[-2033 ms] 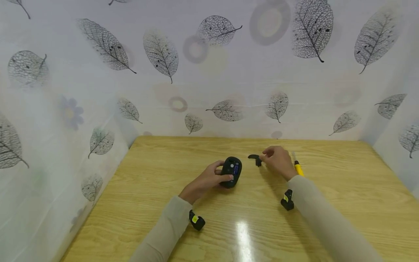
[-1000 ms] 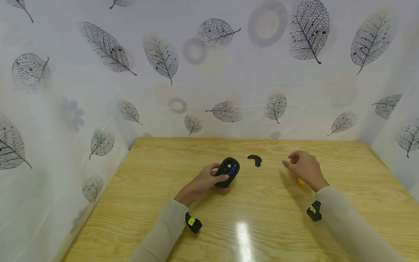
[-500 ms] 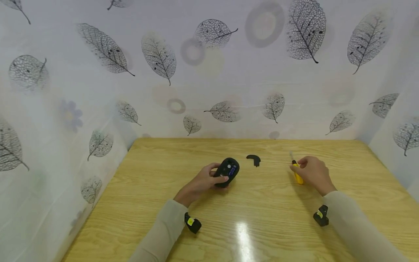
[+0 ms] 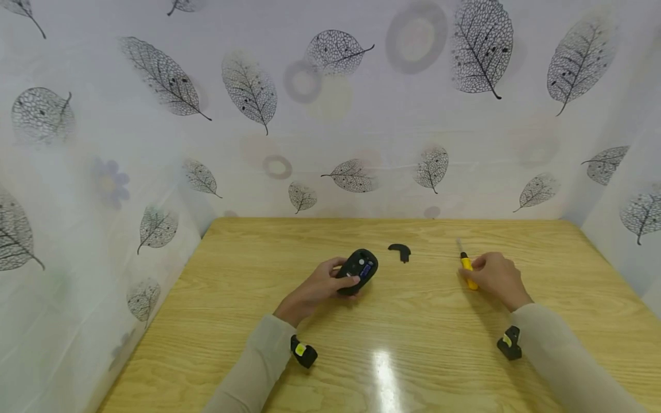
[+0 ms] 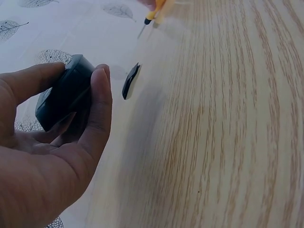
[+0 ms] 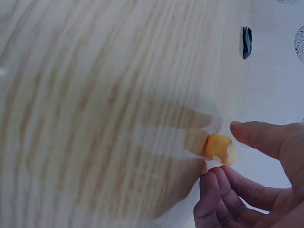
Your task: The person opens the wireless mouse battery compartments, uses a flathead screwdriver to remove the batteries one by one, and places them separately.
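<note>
My left hand grips a black computer mouse, its underside turned up and the thumb across it. A blue battery shows in the open compartment; in the left wrist view the mouse is seen edge-on. On the table to its right lies the black curved battery cover, apart from both hands. My right hand has thumb and fingers around the yellow handle of a screwdriver, which lies on the table with its blade pointing away. The right wrist view shows the handle's end between thumb and fingers.
The wood-grain table extends to a leaf-patterned sheet at the back and both sides. A small black camera sits at each wrist, the left one and the right one.
My right hand left the battery cover on the table, moved right and came down around the screwdriver handle. The left hand with the mouse shifted slightly left and tilted a little.
</note>
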